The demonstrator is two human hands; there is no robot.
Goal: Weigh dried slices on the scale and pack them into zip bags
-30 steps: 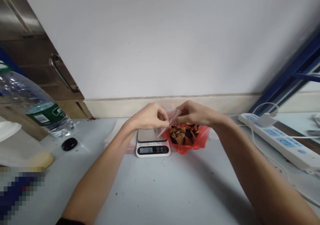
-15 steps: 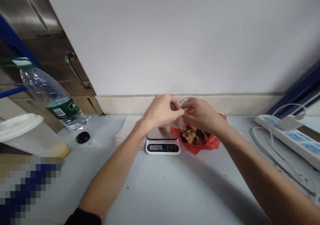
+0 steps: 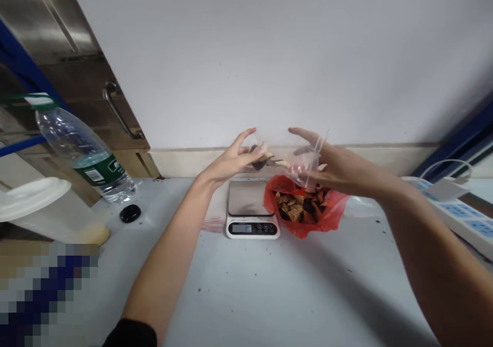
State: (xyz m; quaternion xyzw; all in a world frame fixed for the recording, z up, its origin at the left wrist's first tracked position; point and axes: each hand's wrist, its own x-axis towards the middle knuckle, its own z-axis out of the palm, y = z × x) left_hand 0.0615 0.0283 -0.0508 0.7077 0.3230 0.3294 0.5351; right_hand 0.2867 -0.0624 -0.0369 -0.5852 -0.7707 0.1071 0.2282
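Observation:
A clear plastic bag (image 3: pixel 283 153) with dark and pale dried pieces inside is held on its side above the scale, between my two hands. My left hand (image 3: pixel 242 157) grips its left end, thumb and fingers around it. My right hand (image 3: pixel 327 162) holds the right end, fingers spread on either side. Beneath them stands a small white kitchen scale (image 3: pixel 252 227) with a bare metal plate and a lit display. Beside it, to the right, a red plastic bag (image 3: pixel 332 218) lies open, full of brown dried pieces (image 3: pixel 296 208).
Thin flat bags (image 3: pixel 213 223) lie left of the scale. Further left are a water bottle (image 3: pixel 98 170), a black cap (image 3: pixel 130 213) and a white lidded cup (image 3: pixel 42 213). A power strip (image 3: pixel 458 211) with cables sits at right. The wall (image 3: pixel 231 80) rises behind.
Both hands have lifted the clear bag and moved apart, turning it on its side with its contents in view. The scale's plate is now uncovered, and its reading has changed.

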